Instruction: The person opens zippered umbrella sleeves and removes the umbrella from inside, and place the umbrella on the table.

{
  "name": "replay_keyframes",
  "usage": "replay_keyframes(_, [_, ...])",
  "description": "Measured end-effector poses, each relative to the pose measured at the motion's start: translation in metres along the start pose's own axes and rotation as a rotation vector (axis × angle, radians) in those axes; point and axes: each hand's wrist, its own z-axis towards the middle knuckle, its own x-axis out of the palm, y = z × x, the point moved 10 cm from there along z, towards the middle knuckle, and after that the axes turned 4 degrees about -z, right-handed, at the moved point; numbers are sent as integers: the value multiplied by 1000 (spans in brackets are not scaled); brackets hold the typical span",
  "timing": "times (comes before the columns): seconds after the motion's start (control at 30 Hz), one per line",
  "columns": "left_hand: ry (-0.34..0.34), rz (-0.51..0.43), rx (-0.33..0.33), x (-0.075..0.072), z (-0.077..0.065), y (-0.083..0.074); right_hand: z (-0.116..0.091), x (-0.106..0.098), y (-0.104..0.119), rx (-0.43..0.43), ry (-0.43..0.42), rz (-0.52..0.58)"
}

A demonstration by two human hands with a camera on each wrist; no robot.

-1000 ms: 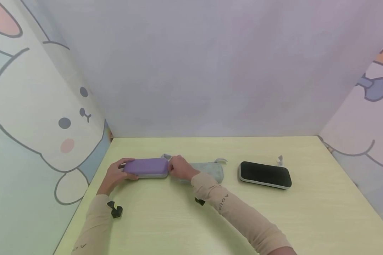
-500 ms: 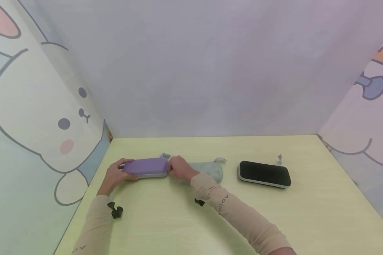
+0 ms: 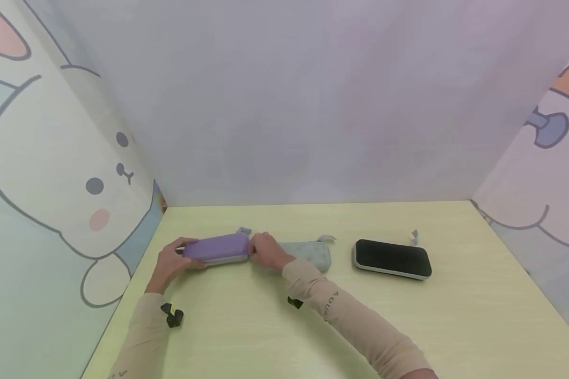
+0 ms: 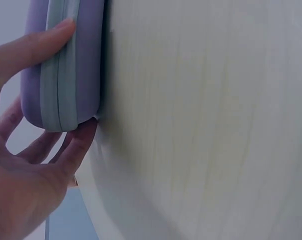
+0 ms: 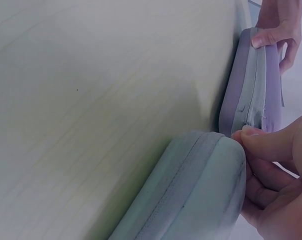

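Observation:
A purple zippered case (image 3: 218, 248) with a grey zipper band lies at the left of the table. My left hand (image 3: 170, 260) grips its left end, thumb on the zipper band and fingers behind and under it, as the left wrist view shows. At the right end of that case, my right hand (image 3: 268, 251) pinches the zipper pull between thumb and curled fingers; the pull itself is hidden by the fingertips. A pale green zippered case (image 5: 201, 195) lies directly under and beside my right hand, partly covered by it in the head view.
Farther right lies a black case (image 3: 392, 259) with a white edge. Light straps (image 3: 327, 238) stick out behind the cases. The wooden table (image 3: 246, 326) meets a grey back wall (image 3: 313, 105), with cartoon-printed panels (image 3: 52, 158) on both sides.
The purple case has turned slightly, its right end a little farther back. Both hands keep their places on it; the other cases stay put.

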Motion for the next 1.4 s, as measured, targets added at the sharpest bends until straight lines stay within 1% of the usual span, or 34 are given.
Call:
replay_keyframes(0.2, [-12,2,-27,-1,-2,0,0,0,0,23,-6,10])
replay_keyframes(0.4, [-19,15,-18,0,-3,-2,1,0,-5,42,-34,-13])
replay_keyframes(0.67, [-41,40,-1,0,-5,-7,1,-3,-5,23,-88,-23])
replay_keyframes(0.77, [-46,45,-2,1,-7,-7,2,-3,-7,48,-91,-43])
replay_keyframes(0.97, [-57,54,-21,2,-10,-4,3,-4,-8,101,-95,-47])
replay_keyframes(1.03, [-62,50,-24,2,-11,-5,3,-5,-8,110,-104,-45])
replay_keyframes(1.2, [-73,59,-8,3,-12,-9,2,-7,-7,115,-131,-57])
replay_keyframes(1.4, [-83,74,-4,3,-14,-10,3,-5,-9,126,-149,-59])
